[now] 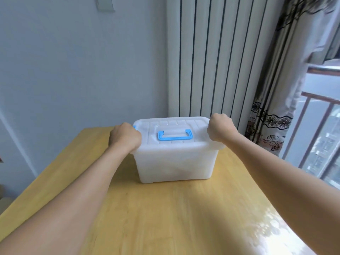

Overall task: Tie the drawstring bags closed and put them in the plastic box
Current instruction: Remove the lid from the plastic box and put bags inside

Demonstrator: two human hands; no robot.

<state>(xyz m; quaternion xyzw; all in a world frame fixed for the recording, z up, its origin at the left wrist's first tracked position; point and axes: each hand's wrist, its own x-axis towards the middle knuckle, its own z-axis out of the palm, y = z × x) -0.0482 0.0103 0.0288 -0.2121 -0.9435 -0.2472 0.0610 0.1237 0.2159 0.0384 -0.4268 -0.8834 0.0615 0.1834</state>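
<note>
A frosted white plastic box [174, 162] stands on the wooden table [165, 218] with its lid [171, 124] on and a blue carry handle [175, 135] lying flat on top. My left hand [125, 138] grips the box's left end at the lid's edge, where a bit of blue latch shows. At the opposite end my right hand [219, 128] grips the lid's edge. Both hands have curled fingers wrapped over the rim. Pale shapes show dimly through the box wall; I cannot make out any drawstring bags.
A white radiator [211, 57] stands right behind the box. A patterned curtain [272, 115] hangs at the right, beside a window with a railing [316, 137]. The table's left edge runs diagonally toward the grey wall [73, 70].
</note>
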